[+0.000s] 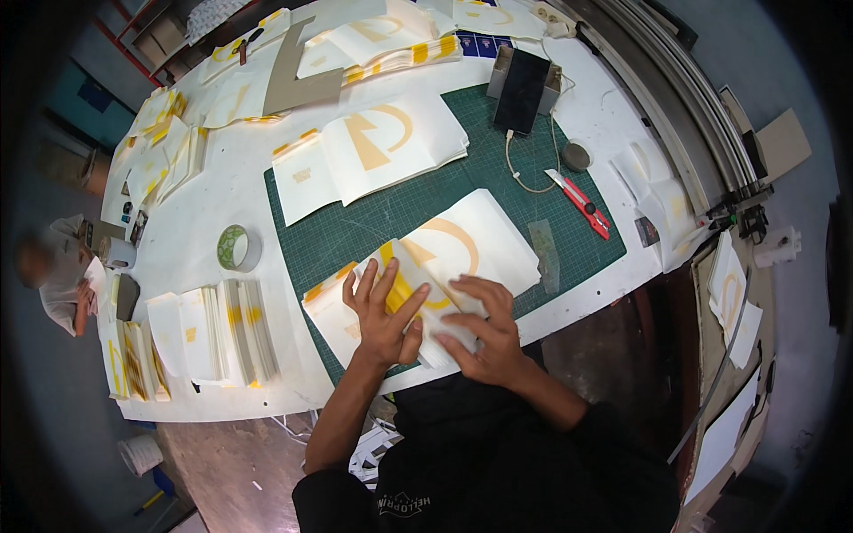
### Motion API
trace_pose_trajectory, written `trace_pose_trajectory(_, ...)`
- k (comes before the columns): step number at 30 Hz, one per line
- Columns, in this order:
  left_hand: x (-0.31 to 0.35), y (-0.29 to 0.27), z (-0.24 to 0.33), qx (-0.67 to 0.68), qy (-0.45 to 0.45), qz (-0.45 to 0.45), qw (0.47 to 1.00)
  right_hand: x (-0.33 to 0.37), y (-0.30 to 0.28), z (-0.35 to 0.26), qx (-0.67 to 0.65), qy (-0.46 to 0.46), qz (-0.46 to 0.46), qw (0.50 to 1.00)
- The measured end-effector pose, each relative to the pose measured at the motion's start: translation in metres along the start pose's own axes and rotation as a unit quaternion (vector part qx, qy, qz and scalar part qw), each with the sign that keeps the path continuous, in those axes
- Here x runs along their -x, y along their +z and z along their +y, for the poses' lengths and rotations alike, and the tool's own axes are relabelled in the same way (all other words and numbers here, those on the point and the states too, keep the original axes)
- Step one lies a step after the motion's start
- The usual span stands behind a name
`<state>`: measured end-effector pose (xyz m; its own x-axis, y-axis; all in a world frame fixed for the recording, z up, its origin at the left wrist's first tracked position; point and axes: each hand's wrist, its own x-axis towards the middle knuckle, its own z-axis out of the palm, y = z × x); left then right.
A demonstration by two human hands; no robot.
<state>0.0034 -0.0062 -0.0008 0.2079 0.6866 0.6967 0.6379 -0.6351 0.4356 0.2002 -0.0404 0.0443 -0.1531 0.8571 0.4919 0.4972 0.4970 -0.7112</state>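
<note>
A stack of white printed sheets point(498, 235) with pale orange shapes lies on the near part of the green cutting mat point(582, 253). A folded sheet point(410, 280) with a yellow band rests on top of it. My left hand point(384, 329) lies on this folded sheet with its fingers spread. My right hand point(489, 336) is at the fold's right side, fingers bent and apart, touching the paper. Nothing shows gripped in either hand. Both hands partly hide the fold. Farther back on the mat lies a second stack of sheets point(391, 151).
A red utility knife point(582, 206), a phone point(522, 89) with its cable and a round dark tin point(576, 156) sit on the mat's right. At left are a green tape roll point(238, 248) and folded bundles point(233, 333). A person point(67, 271) is at the far left.
</note>
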Motion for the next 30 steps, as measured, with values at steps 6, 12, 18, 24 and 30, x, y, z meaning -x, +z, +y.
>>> trace_pose_trajectory(6, 0.001, -0.006, -0.002, 0.021, -0.004, -0.040, 0.999, 0.007, -0.016, 0.051, 0.264, 0.101, 0.104, 0.954)
trace_pose_trajectory(12, 0.004, -0.002, -0.006, 0.027, 0.026, 0.019, 0.999, 0.014, -0.015, 0.068, 0.371, 0.107, 0.064, 0.920)
trace_pose_trajectory(18, 0.003, -0.005, -0.005, 0.030, 0.018, 0.002, 0.999, 0.010, -0.015, 0.044, 0.151, 0.002, 0.051, 0.987)
trace_pose_trajectory(24, 0.000, -0.005, -0.003, 0.031, 0.014, 0.003, 0.999, 0.012, -0.007, 0.055, -0.022, 0.101, 0.119, 0.987)
trace_pose_trajectory(30, 0.000, -0.007, -0.003, 0.031, 0.006, -0.003, 0.999, 0.003, -0.010, 0.048, 0.017, 0.094, 0.055, 0.994)
